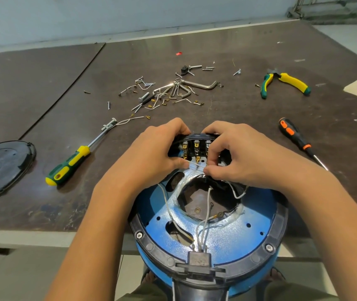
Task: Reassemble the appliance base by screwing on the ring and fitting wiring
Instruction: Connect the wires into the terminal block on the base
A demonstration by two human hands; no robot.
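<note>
Blue metal formed the appliance base [227, 235], which stood nearest us at the near edge of the surface [43, 83], underside up. The black ring [280, 222] sat round its rim with a screw [139, 235] in its left side. Loose white wires [203, 227] ran from the near rim across the central opening.

At the far rim sat the black terminal block [197, 146] with its brass tabs, and both our grips were closed there. The left grip [155, 153] curled its fingers over the block's far left corner, the right grip [238, 155] over its far right. Each thumb tip held one end of a short white wire [192, 165], stretched between the two grips just below the tabs.

Beyond, to the left, lay a yellow-and-green screwdriver [71, 164] and a black cover [1, 168]; to the right, an orange-and-black screwdriver [292, 133]. Farther off lay a heap of screws and hex keys [164, 92], with pliers [290, 83] well apart to its right.
</note>
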